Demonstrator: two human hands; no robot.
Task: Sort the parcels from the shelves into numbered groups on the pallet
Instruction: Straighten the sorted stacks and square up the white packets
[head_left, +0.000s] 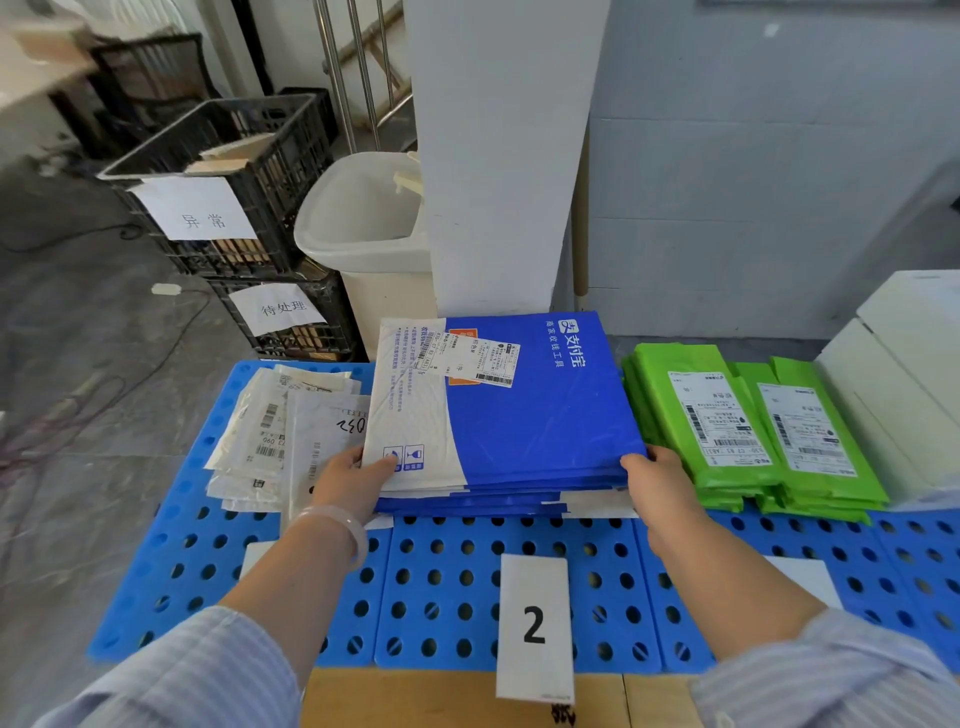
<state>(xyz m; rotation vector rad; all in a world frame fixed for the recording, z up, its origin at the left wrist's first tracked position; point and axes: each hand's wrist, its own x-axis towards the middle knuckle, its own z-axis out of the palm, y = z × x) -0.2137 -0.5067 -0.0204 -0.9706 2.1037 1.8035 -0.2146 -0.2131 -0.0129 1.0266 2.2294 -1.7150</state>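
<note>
Fingers (387, 462) of left hand (353, 480): thumb flat on the near-left corner of the top blue parcel (535, 415), the rest curled under its edge, out of sight. Right hand (657, 480): the same pinch at the near-right corner. How many layers each hand holds cannot be told.

Top blue parcel: blue and white mailer with shipping labels, lying on a stack of blue parcels (467, 504) at the middle of the pallet (441, 587), behind the number card (534, 629) printed "2".

Hidden or unclear:
- Two more white cards (802, 579), each partly covered by a forearm; numbers not visible.
- Label print too small to read.
- Left edge of view blurred.

Pallet: blue plastic, perforated with round holes.
- Left: loose pile of white parcels (280, 431), touching the blue stack.
- Right: two stacks of green parcels (727, 431), just beside it.
- Near edge: brown cardboard (441, 699).

Room: grey floor (78, 389) with cables, pale wall (753, 182), white pillar (498, 156) behind the pallet, white boxes (904, 374) at right.

Containers:
- Upper black crate (234, 156), paper sign on front, holding flat brown and white pieces.
- Lower black crate (291, 322), also signed; contents hard to make out.
- White bin (363, 218), open; inside mostly hidden.
</note>
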